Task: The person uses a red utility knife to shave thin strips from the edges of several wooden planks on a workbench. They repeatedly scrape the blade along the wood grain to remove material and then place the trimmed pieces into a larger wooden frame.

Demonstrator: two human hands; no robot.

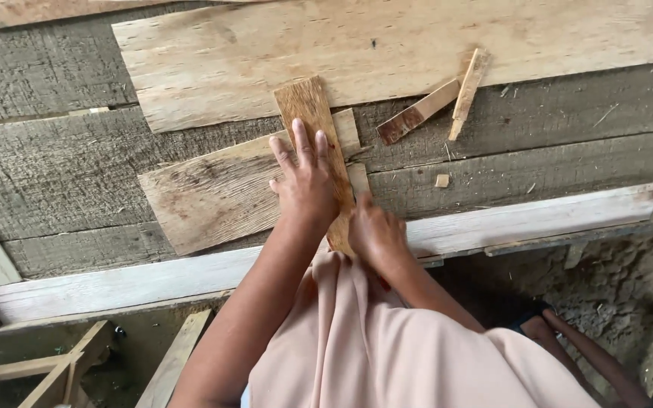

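Note:
A narrow brown wooden strip [307,106] lies lengthwise on the plank workbench [54,174], over a pale wedge-shaped board [213,193]. My left hand [305,177] presses flat on the strip with fingers spread. My right hand [374,230] is closed at the strip's near end by the bench's front edge, beside a small pale wood piece [357,179]; what it grips is hidden. A large pale board [387,45] lies at the back.
Two short wood offcuts [417,113] [468,91] lie crossed at the right, a small chip [441,180] near them. A whitish rail [538,215] runs along the front edge. Wooden frames [47,366] stand lower left, dirt ground [614,279] lower right.

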